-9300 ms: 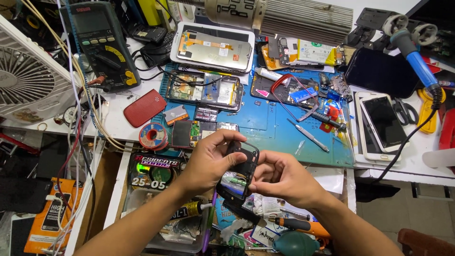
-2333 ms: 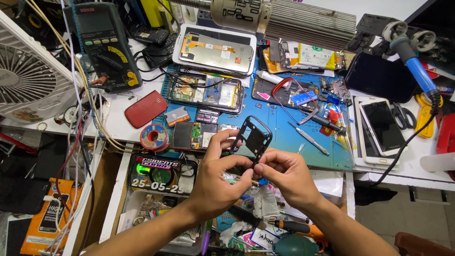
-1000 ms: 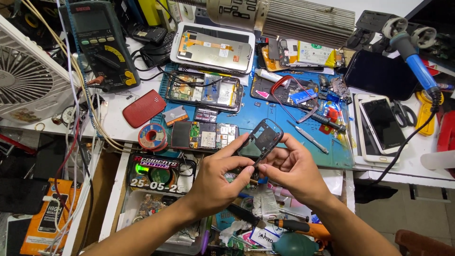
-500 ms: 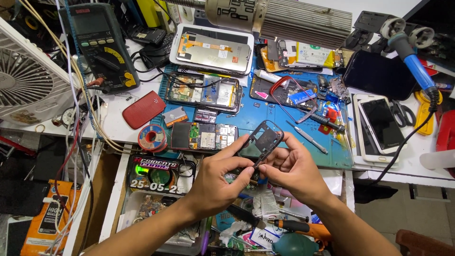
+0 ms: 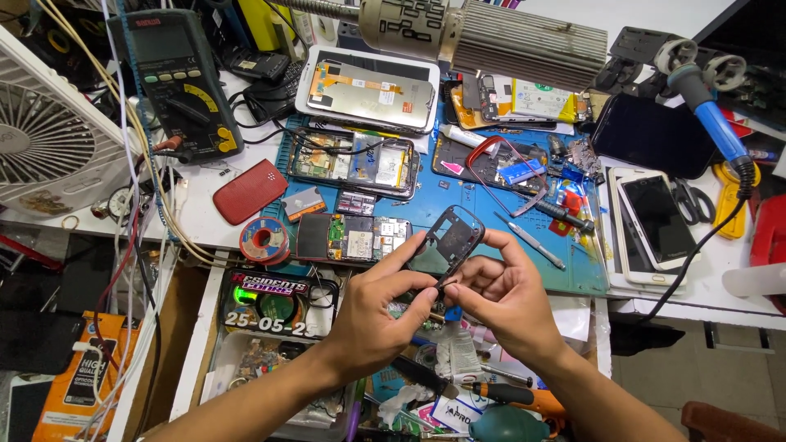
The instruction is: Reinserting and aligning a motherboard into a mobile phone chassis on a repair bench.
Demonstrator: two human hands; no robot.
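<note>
My left hand [image 5: 383, 315] and my right hand [image 5: 501, 304] together hold a small black phone frame [image 5: 446, 244] above the front edge of the blue work mat [image 5: 483, 213]. The left thumb and fingers pinch the frame's lower left side. Fingers of the right hand grip its lower right edge, with the index finger along the frame's side. The frame is tilted, its open middle showing the mat behind. Just left of it on the mat lies an opened phone with a bare circuit board [image 5: 352, 237].
A multimeter [image 5: 176, 78], a red phone back cover [image 5: 249, 191] and a solder spool [image 5: 264, 241] lie at the left. Opened phones [image 5: 352, 164], tweezers [image 5: 532, 241], a soldering iron [image 5: 712, 115] and two phones [image 5: 655, 221] fill the bench. A fan [image 5: 49, 139] stands at far left.
Both hands lifted the black frame from near my lap up over the mat's edge and turned it. In the last half second it shifted only slightly.
</note>
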